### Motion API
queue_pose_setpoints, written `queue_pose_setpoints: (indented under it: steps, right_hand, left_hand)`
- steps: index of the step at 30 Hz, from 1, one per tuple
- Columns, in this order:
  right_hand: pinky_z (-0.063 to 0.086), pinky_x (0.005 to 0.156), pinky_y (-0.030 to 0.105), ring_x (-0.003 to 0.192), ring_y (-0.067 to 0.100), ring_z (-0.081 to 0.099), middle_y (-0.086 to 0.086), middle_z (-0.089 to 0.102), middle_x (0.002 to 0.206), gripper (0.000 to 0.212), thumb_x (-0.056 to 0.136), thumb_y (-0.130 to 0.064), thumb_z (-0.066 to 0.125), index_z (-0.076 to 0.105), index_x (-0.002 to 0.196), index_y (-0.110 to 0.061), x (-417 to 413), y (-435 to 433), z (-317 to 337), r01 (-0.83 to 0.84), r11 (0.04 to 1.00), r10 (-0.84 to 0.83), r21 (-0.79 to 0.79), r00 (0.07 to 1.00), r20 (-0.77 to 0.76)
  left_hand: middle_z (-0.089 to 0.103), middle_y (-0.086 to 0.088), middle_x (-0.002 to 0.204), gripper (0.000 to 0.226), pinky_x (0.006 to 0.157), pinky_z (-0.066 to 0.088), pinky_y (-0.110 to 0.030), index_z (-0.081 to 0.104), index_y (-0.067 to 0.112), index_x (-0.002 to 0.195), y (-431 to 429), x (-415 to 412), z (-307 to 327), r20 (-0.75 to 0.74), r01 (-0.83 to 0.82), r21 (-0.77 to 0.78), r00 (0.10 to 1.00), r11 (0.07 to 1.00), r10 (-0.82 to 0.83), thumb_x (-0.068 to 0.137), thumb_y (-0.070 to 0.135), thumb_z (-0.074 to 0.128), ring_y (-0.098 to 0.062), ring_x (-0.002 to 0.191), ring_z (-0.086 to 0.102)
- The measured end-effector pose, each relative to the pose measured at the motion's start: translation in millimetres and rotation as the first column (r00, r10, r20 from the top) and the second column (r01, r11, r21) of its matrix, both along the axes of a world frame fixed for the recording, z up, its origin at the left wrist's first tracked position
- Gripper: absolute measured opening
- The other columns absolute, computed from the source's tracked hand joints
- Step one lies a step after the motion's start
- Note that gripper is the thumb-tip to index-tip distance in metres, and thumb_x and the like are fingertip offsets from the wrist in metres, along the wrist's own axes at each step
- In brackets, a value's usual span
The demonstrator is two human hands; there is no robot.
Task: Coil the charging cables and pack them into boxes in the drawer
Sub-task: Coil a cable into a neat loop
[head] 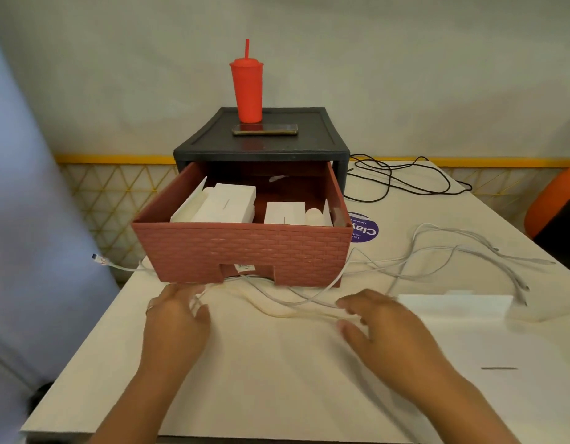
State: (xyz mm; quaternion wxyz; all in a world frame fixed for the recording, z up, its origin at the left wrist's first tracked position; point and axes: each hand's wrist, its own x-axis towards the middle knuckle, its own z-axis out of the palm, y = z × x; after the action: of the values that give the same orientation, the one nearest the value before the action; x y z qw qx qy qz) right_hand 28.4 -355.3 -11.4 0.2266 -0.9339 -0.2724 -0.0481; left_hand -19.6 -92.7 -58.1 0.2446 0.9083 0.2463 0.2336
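Centrally, on a pale table [277, 373], a dark cabinet [309, 145] stands toward the far edge with its brick-patterned red drawer [245, 254] pulled out toward the person. White boxes [232, 203] sit inside the drawer. Just in front of it, a cream cable [293, 314] lies slack across the table between two bare hands. The left hand [178, 318] hovers over one end and is blurred, so I cannot tell whether it grips. The right hand [386, 325] has thumb and forefinger either side of the cable with a gap showing; whether they pinch it is unclear. More white cables [437, 251] sprawl loose toward the right edge, beside a lone white box [453, 304]. One plug overhangs the left edge. On the cabinet stand a red tumbler [247, 88] and a phone [264, 129]. A black cable [405, 182] trails at the far right corner, near a purple sticker [365, 232].
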Motion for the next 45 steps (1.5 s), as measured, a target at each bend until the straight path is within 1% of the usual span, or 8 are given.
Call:
queue_pose_setpoints:
  steps: [9,23,26,29,30,37,41,45]
  right_hand:
    - [0.044,0.080,0.032,0.102,0.026,0.055,0.006,0.053,0.108,0.029,0.091,-0.012,0.043,0.053,0.118,-0.016,21.3,41.0,-29.5,-0.023,0.947,-0.010,-0.322,0.995,-0.101]
    - [0.037,0.065,0.026,0.079,0.022,0.058,0.000,0.058,0.088,0.010,0.087,-0.018,0.060,0.068,0.094,-0.018,35.9,-2.2,19.3,0.094,0.989,-0.116,0.116,0.971,0.211]
    - [0.035,0.062,0.026,0.069,0.020,0.051,-0.003,0.054,0.079,0.006,0.083,-0.013,0.066,0.070,0.087,-0.014,43.4,-19.1,29.5,0.144,0.965,-0.203,0.221,0.941,0.271]
    - [0.035,0.061,0.026,0.069,0.017,0.050,0.004,0.063,0.083,0.006,0.083,-0.010,0.065,0.070,0.086,-0.012,45.9,-32.4,40.4,0.130,0.956,-0.220,0.263,0.911,0.349]
    - [0.037,0.060,0.026,0.068,0.018,0.051,0.006,0.065,0.084,0.005,0.083,-0.009,0.066,0.070,0.085,-0.011,45.8,-34.5,42.0,0.112,0.958,-0.209,0.263,0.902,0.378]
    - [0.044,0.042,0.027,0.055,0.022,0.057,0.000,0.060,0.067,0.016,0.068,-0.002,0.068,0.067,0.070,-0.017,27.8,-35.8,25.8,-0.092,0.994,0.058,0.054,0.890,0.452]
    - [0.039,0.036,0.026,0.051,0.016,0.050,-0.010,0.057,0.060,0.017,0.060,-0.009,0.065,0.065,0.065,-0.026,10.8,-33.0,10.4,-0.178,0.981,0.193,-0.076,0.889,0.415]
    - [0.026,0.038,0.017,0.056,0.009,0.030,-0.012,0.050,0.057,0.031,0.053,-0.004,0.078,0.063,0.061,-0.030,0.1,-30.2,1.7,-0.225,0.959,0.278,-0.171,0.866,0.417]
  left_hand:
    - [0.054,-0.002,0.061,0.033,0.058,0.033,-0.030,0.046,0.026,0.056,18.3,5.0,-10.8,-0.148,0.018,-0.007,0.989,1.000,-0.019,0.085,0.010,0.051,-0.027,0.066,0.052]
    - [0.049,-0.005,0.064,0.032,0.058,0.036,-0.018,0.060,0.007,0.067,0.1,-7.1,36.0,0.213,0.207,-0.465,0.970,0.861,-0.118,0.091,0.028,0.054,-0.013,0.062,0.045]
    - [0.039,0.004,0.051,0.040,0.060,0.045,-0.021,0.048,0.012,0.054,-1.2,-6.2,44.1,0.335,0.309,-0.678,0.938,0.667,-0.095,0.086,0.036,0.054,-0.013,0.056,0.043]
    - [0.033,0.003,0.052,0.039,0.067,0.044,-0.025,0.056,0.013,0.065,1.0,-4.2,51.0,0.612,0.598,-0.791,0.768,-0.128,-0.189,0.091,0.042,0.046,-0.011,0.048,0.033]
    - [0.035,0.000,0.060,0.045,0.075,0.041,-0.026,0.057,0.009,0.081,-1.2,-4.4,51.9,0.698,0.651,-0.712,0.697,-0.263,-0.164,0.098,0.042,0.033,-0.013,0.055,0.033]
    - [0.055,-0.013,0.076,0.044,0.099,0.034,-0.028,0.051,-0.001,0.124,-18.8,-6.5,72.6,0.704,0.694,-0.657,0.704,-0.296,0.089,0.104,0.024,0.021,-0.023,0.073,0.051]
    - [0.063,0.005,0.068,0.027,0.084,0.054,-0.034,0.074,0.013,0.088,-52.5,10.8,80.6,0.757,0.769,-0.490,0.609,-0.411,0.236,0.061,0.008,0.077,-0.008,0.066,0.064]
    - [0.073,0.003,0.086,0.012,0.074,0.058,-0.032,0.073,0.017,0.070,-80.8,15.2,88.3,0.702,0.767,-0.553,0.639,-0.325,0.315,0.066,0.012,0.063,-0.010,0.081,0.071]
